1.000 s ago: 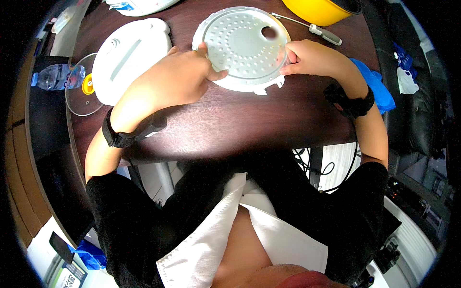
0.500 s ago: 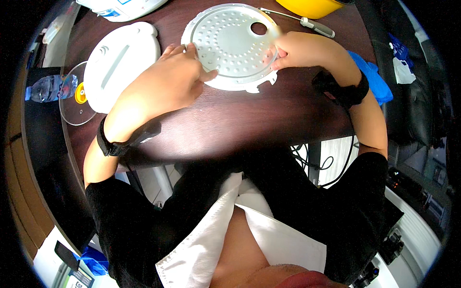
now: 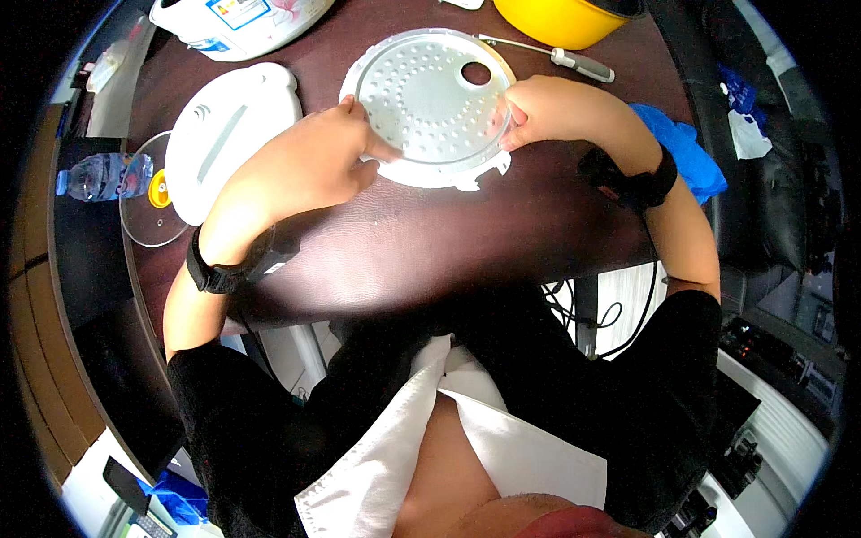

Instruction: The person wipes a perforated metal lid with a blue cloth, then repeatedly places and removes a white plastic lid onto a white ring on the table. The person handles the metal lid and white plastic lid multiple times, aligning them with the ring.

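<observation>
A round, pale inner lid (image 3: 430,112), dimpled all over and pierced by one round hole, is held between my hands above the dark red table. My left hand (image 3: 327,157) pinches its left rim, thumb at the lower left edge. On the right edge, just below the hole, the fingers of my right hand (image 3: 547,112) are closed round the rim. Small broken-looking tabs stick out along the lid's near edge. Beside my left hand lies a white oval outer lid (image 3: 260,99) with a long grey slot, partly covered by my wrist.
A white rice cooker body (image 3: 256,27) stands far left, a yellow pot (image 3: 569,22) far right. A screwdriver (image 3: 583,65) lies beyond my right hand, near a blue plastic bag (image 3: 686,157). At left are a glass lid (image 3: 143,229) with yellow knob and a clear bottle (image 3: 94,177).
The whole view has shifted, so the table and things on it sit slightly lower. My left thumb and fingers have moved a little along the rim; the right grip looks the same.
</observation>
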### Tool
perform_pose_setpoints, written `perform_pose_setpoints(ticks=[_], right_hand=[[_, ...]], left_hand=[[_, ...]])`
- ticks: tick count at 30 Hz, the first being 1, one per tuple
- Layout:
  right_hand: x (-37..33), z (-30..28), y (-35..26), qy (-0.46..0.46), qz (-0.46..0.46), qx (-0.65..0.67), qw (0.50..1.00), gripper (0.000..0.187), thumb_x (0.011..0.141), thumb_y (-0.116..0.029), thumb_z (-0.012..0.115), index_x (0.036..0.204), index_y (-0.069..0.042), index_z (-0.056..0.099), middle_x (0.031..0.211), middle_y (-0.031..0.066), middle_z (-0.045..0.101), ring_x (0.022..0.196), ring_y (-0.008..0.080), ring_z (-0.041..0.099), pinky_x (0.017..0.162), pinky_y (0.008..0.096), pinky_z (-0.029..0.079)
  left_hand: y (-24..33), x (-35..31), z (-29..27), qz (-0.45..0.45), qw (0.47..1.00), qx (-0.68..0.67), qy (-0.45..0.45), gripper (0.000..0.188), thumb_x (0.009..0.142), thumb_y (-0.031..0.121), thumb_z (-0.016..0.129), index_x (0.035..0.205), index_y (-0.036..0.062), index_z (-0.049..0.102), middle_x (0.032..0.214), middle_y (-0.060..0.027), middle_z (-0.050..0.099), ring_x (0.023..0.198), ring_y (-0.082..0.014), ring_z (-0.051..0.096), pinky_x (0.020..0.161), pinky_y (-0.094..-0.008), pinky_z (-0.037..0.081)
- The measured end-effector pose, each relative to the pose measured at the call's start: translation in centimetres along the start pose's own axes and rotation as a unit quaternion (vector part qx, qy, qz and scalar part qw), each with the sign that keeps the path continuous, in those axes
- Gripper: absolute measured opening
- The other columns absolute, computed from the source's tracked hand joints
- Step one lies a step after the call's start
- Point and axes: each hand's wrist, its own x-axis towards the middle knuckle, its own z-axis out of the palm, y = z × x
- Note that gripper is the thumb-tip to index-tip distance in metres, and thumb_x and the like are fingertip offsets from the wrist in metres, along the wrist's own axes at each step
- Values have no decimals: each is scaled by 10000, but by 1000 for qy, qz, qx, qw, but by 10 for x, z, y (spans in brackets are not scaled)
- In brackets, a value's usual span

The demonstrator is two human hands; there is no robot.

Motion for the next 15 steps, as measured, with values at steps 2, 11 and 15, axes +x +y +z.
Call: perform_pose_setpoints(ticks=[2,11,15], right_hand=[[1,-1,0,-4,17,-15,1000,377,755,-278,786,710,-37,498,676,132,610,601,249,567,560,365,434],[6,1,8,0,-1,31,1000,376,740,-265,798,716,-36,501,687,129,623,606,250,575,567,373,433],[1,-1,-3,1,17,7,1000,373,737,-263,798,710,-38,502,657,123,593,590,249,552,557,379,417]], left_hand=[[4,3,-7,-52,999,-8,5,531,771,70,692,1283,28,557,1202,-265,539,1065,-394,580,936,-431,461],[-6,40,7,-97,979,163,80,1114,575,335,878,1451,-41,301,1446,-296,387,1304,-423,425,1084,-417,378],[-1,44,0,-103,976,190,24,1096,575,370,871,1430,-56,333,1453,-318,359,1358,-415,369,1112,-415,350]])
